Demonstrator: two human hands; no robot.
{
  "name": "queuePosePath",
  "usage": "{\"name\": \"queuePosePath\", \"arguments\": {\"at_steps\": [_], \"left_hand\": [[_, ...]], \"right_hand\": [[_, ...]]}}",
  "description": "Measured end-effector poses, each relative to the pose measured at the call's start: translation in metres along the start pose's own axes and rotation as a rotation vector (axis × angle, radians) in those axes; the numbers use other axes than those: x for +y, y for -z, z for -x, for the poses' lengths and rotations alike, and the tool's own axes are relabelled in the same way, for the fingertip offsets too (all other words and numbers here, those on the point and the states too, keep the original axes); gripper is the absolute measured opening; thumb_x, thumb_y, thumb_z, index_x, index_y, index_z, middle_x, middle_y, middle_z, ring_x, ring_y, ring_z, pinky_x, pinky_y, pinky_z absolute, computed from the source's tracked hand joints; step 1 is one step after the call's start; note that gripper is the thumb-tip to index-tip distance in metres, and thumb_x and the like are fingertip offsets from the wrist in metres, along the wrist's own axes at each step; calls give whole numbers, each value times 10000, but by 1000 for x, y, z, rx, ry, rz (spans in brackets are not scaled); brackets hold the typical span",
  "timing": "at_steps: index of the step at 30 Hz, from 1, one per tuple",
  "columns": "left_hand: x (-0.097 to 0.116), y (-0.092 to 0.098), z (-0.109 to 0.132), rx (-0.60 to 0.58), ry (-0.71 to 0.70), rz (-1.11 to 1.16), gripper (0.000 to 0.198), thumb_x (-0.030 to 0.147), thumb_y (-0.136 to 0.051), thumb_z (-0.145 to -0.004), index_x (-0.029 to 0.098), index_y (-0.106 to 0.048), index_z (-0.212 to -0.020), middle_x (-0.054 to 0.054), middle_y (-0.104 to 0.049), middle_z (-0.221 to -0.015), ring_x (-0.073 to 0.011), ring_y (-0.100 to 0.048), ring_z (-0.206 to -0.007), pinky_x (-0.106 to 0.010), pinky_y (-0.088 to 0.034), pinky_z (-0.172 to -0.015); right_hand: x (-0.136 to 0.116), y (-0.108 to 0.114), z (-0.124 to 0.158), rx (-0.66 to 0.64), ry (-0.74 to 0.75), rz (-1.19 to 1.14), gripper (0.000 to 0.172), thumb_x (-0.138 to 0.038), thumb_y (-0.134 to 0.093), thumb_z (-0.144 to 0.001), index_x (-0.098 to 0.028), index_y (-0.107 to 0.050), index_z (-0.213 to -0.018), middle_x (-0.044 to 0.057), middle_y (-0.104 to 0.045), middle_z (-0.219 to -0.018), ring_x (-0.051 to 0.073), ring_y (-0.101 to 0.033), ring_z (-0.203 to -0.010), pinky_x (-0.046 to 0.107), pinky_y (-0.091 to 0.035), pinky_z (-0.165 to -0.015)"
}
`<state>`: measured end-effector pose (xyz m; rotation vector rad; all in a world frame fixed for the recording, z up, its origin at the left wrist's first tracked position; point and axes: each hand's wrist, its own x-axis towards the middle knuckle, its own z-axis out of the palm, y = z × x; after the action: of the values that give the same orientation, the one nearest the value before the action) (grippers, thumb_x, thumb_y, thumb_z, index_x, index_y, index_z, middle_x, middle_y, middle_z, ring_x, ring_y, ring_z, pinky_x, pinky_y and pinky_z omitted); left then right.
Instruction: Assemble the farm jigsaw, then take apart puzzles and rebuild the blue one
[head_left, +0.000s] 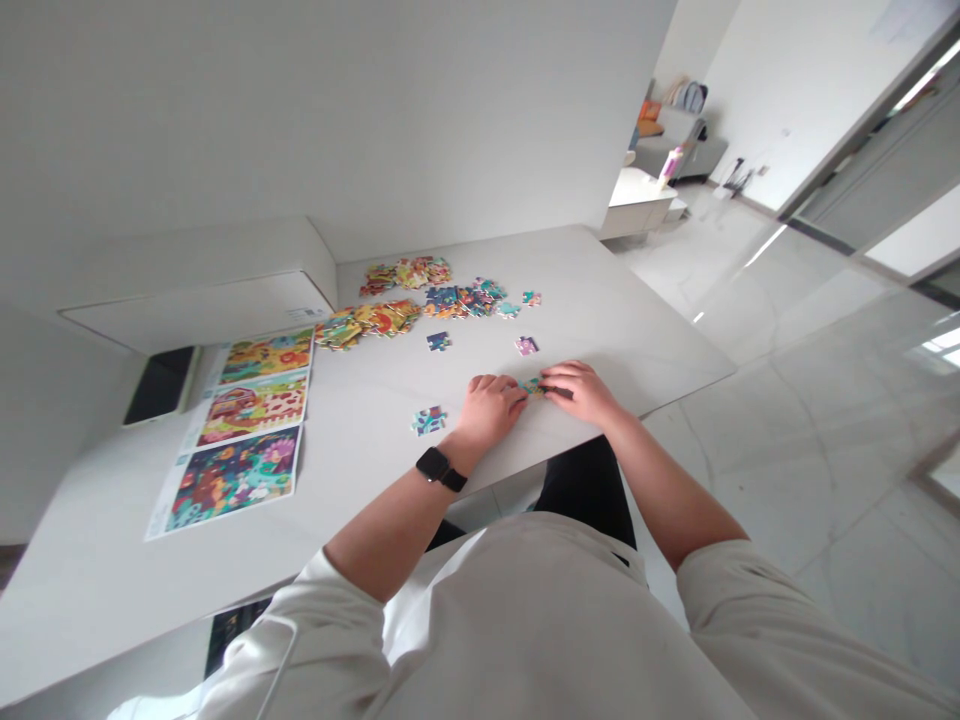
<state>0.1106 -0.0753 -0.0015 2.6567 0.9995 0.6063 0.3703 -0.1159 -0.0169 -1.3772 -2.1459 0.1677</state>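
Near the table's front edge, my left hand (491,405) and my right hand (576,390) meet over a small group of teal and green puzzle pieces (533,386). Fingers of both hands are bent and pressed on its opposite sides, hiding part of it. A few puzzle pieces lie apart: a teal and white patterned one (429,420) left of my left wrist, a dark blue one (439,342) farther back, and a pink-purple one (526,345) just beyond my hands.
Heaps of orange and yellow pieces (386,318) and of blue pieces (457,301) lie toward the wall. At left are a printed picture sheet (247,410), a phone (161,385) and a white box (217,300). The table's right edge (660,310) drops to a tiled floor.
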Motion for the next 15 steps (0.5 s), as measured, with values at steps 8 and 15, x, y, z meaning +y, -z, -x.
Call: {"name": "queuePosePath", "arguments": {"at_steps": [8, 15], "left_hand": [[-9, 9, 4, 85, 46, -17, 277, 236, -611, -1012, 283, -799, -1210, -109, -731, -1310, -323, -653, -1176, -533, -464, -1094], [-67, 40, 21, 243, 243, 39, 263, 181, -603, -964, 255, -780, -1144, -92, -766, -1168, -305, -690, -1107, -493, -514, -1050]], "right_hand": [[-12, 2, 2, -61, 37, 56, 289, -366, -710, -1007, -357, -819, -1274, 77, -749, -1331, 302, -672, -1209, 534, -494, -1138], [-9, 1, 3, -73, 49, 68, 316, -363, -675, -1026, -371, -792, -1320, 65, -738, -1355, 308, -667, -1224, 543, -490, -1140]]}}
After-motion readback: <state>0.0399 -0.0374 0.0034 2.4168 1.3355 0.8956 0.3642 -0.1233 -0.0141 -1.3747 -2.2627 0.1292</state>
